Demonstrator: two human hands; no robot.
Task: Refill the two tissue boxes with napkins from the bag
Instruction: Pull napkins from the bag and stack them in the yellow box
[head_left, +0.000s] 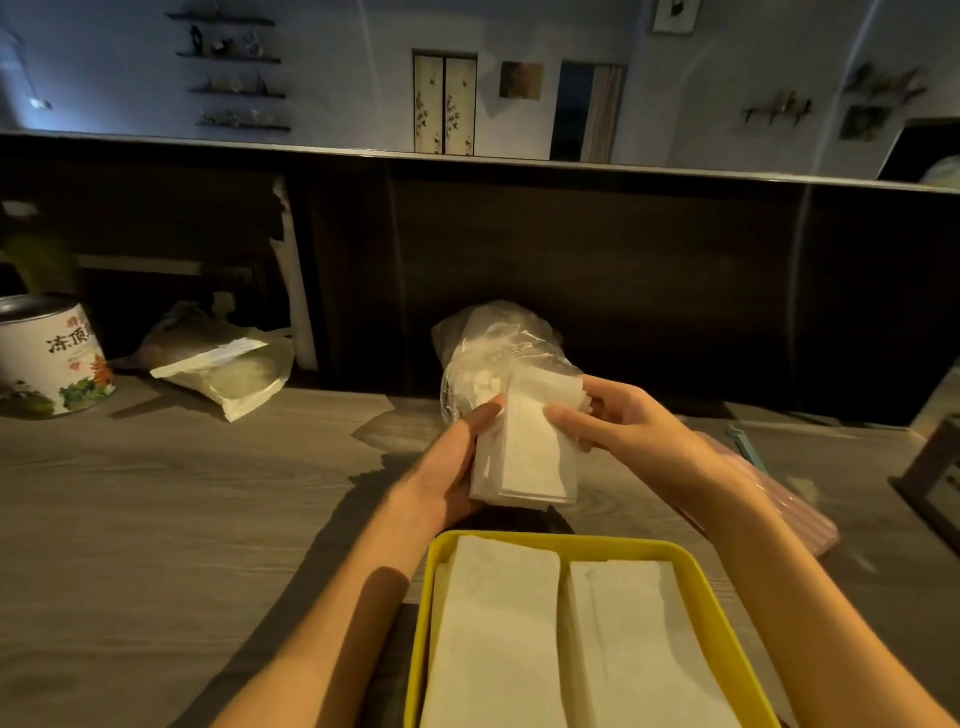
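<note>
A grey wood-grain worktop (156, 519) runs beneath a dark panelled partition (623, 270), with a pale wall hung with small shelves and pictures visible above it. Nearest the camera on the worktop sits a yellow tissue box (434, 597), open at the top and holding two stacks of white napkins (623, 649) laid side by side. Just beyond the yellow tissue box, a person holds a clear plastic bag (498, 353) of napkins above the worktop, its crumpled far end pointing toward the partition. A bundle of white napkins (530, 457) protrudes from the bag's near end, between the two hands. The left hand (447, 467) cradles the bundle's left side, its thumb laid along the napkins' edge and its fingers curled beneath. The right hand (618, 415) grips the bundle's upper right corner, thumb across the front face and fingers wrapped behind. Far to the left of the yellow tissue box, against the partition, lie a flat translucent pouch (228, 369) and a white printed tin (52, 358) bearing Chinese characters and a floral design. To the right of the yellow tissue box, partly hidden behind the right forearm, lies a pink object (810, 525) whose nature cannot be made out, with a small blue item (743, 441) just beyond it.
</note>
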